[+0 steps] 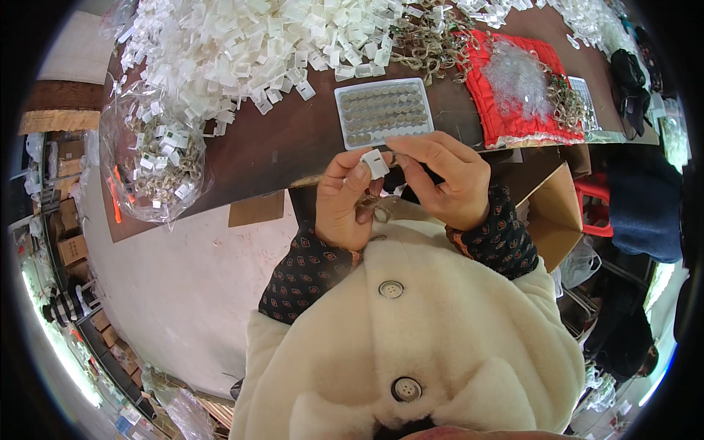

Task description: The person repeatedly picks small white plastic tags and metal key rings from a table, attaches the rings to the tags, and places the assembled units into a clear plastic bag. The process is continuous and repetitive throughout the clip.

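Note:
My left hand [342, 205] grips a small white plastic case [375, 164] between thumb and fingers, just off the table's near edge. A beige-green cord loop [382, 213] dangles under those fingers. Close by on the right, my right hand [456, 185] has thumb and forefinger pinched beside the case; what they hold, if anything, is too small to make out. Just beyond both hands lies a white tray [340, 103] with rows of round, flat, silvery discs, some of its near part bare.
A big heap of white plastic cases [257, 44] covers the far left of the brown table [253, 150]. Tangled cords [433, 44] lie behind the tray. A red cloth [480, 92] bears clear plastic pieces. At left sits a clear bag [117, 139] of corded cases; an open carton [554, 213] stands below right.

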### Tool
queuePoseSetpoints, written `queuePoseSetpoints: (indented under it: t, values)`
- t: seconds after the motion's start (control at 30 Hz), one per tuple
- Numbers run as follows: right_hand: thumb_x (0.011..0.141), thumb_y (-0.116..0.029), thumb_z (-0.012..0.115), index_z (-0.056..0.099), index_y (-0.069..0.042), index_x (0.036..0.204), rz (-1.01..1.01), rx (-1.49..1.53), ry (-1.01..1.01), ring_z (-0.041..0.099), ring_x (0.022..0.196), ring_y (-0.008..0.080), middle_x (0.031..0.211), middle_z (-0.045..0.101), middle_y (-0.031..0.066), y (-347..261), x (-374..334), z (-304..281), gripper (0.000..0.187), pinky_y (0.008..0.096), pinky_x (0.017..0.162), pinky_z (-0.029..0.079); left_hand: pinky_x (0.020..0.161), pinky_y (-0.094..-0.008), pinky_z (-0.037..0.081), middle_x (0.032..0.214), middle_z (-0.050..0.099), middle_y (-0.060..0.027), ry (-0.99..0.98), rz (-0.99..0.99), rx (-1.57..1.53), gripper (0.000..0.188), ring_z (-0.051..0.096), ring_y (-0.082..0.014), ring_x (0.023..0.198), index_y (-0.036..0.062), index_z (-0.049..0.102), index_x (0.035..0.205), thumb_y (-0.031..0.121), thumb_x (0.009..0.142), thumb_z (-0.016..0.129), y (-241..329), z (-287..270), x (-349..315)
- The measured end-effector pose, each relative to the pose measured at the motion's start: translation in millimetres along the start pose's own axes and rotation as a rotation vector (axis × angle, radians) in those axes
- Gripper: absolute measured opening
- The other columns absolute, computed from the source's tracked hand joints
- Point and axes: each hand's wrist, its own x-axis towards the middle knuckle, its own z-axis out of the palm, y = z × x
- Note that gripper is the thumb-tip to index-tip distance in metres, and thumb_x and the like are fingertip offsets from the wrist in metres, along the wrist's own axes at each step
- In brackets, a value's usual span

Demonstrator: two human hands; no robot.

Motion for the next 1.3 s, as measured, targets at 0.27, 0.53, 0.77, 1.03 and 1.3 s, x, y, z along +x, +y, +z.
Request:
queuePoseSetpoints:
  t: [0.27, 0.53, 0.77, 1.03, 1.3]
  values:
    - [0.091, 0.000, 0.064, 0.066, 0.000, 0.100, 0.163, 0.113, -0.062, 0.070, 0.086, 0.0188, 0.099, 0.072, 0.0134, -14.2, 4.5, 3.0, 0.009, 0.0278, 0.077, 0.055, 0.077, -0.0265, 0.051, 0.101, 0.070, -0.0079, -0.047, 0.079, 0.056, 0.024, 0.062, -0.0111, 0.083, 0.0038, 0.063, 0.114, 0.014, 0.093, 0.069, -0.2, -6.6, -0.3]
    - [0.090, -0.001, 0.067, 0.065, 0.000, 0.101, 0.300, 0.412, -0.083, 0.069, 0.091, 0.0160, 0.107, 0.071, 0.0159, -13.9, 2.1, 20.3, 0.011, 0.0293, 0.080, 0.055, 0.073, -0.0235, 0.051, 0.097, 0.067, -0.0048, 0.035, 0.059, -0.038, 0.026, 0.060, -0.0090, 0.080, 0.0021, 0.062, 0.117, 0.010, 0.093, 0.068, 2.2, -0.7, -7.5]
    - [0.087, 0.002, 0.068, 0.066, -0.001, 0.100, 0.247, 0.358, -0.071, 0.069, 0.094, 0.0187, 0.109, 0.071, 0.0167, -9.1, 2.7, 18.9, 0.013, 0.0305, 0.081, 0.055, 0.070, -0.0232, 0.051, 0.096, 0.067, -0.0049, 0.024, 0.059, -0.043, 0.025, 0.060, -0.0091, 0.077, 0.0023, 0.062, 0.116, 0.007, 0.092, 0.068, 5.5, -7.0, -5.4]
    - [0.089, 0.004, 0.065, 0.067, 0.001, 0.098, 0.167, 0.156, -0.259, 0.069, 0.098, 0.0192, 0.109, 0.071, 0.0159, -8.4, 17.8, 12.7, 0.010, 0.0305, 0.085, 0.053, 0.063, -0.0214, 0.049, 0.095, 0.066, -0.0055, 0.062, 0.077, 0.027, 0.024, 0.061, -0.0099, 0.077, 0.0020, 0.061, 0.115, 0.009, 0.093, 0.067, 8.9, -10.0, -2.3]
    - [0.085, -0.014, 0.069, 0.068, -0.007, 0.093, -0.045, -0.415, -0.198, 0.066, 0.087, 0.0288, 0.091, 0.065, 0.0107, 58.6, 90.9, 32.7, 0.011, 0.0409, 0.073, 0.053, 0.046, -0.0209, 0.036, 0.096, 0.058, -0.0090, 0.051, -0.042, -0.070, 0.029, 0.052, -0.0156, 0.068, 0.0076, 0.054, 0.119, 0.030, 0.101, 0.051, 26.7, -17.4, 6.2]
